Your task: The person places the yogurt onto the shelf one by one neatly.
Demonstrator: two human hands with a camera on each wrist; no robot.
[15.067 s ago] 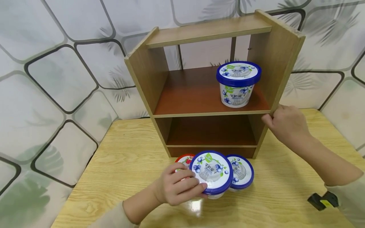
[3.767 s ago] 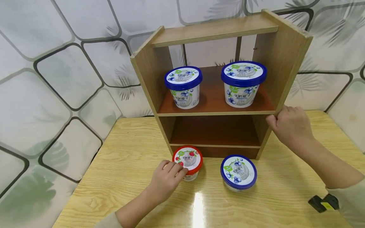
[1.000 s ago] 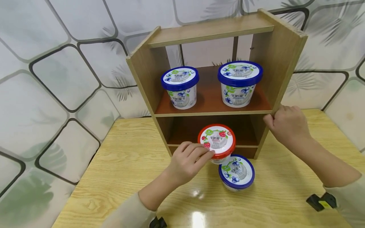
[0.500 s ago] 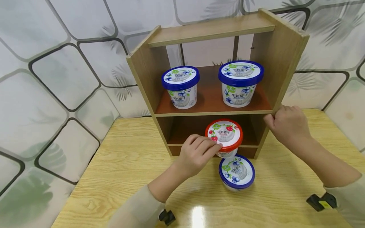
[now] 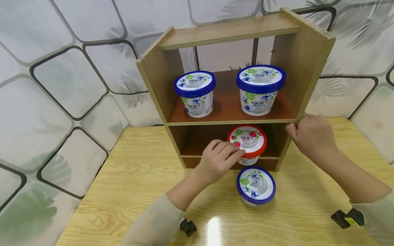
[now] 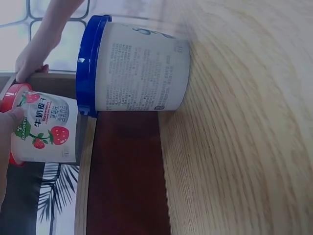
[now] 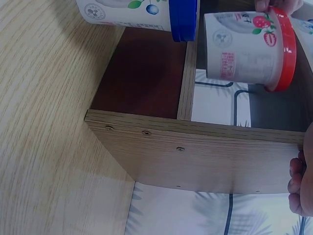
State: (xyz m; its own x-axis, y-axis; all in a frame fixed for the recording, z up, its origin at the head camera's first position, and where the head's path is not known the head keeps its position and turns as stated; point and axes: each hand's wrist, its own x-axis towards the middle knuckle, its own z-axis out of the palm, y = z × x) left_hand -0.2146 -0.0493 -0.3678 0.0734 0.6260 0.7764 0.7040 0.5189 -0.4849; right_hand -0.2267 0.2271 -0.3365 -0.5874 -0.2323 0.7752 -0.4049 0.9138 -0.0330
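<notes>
My left hand grips the red-lidded strawberry tub by its lid, in front of the shelf unit's lower compartment. The right wrist view shows this tub raised off the table, level with that opening; whether it touches the lower board I cannot tell. My right hand grips the front edge of the right side panel of the wooden shelf unit, thumb at the front. A blue-lidded blueberry tub stands on the table just below the strawberry tub.
On the upper shelf stand two blue-lidded tubs, one at the left and one at the right. The unit rests on a wood-grain table. Behind it hangs a patterned backdrop.
Since the oldest frame, a blueberry tub has come to stand at the upper shelf's left. My left hand has lifted the strawberry tub off the table, up and rightward. My right hand stays put.
</notes>
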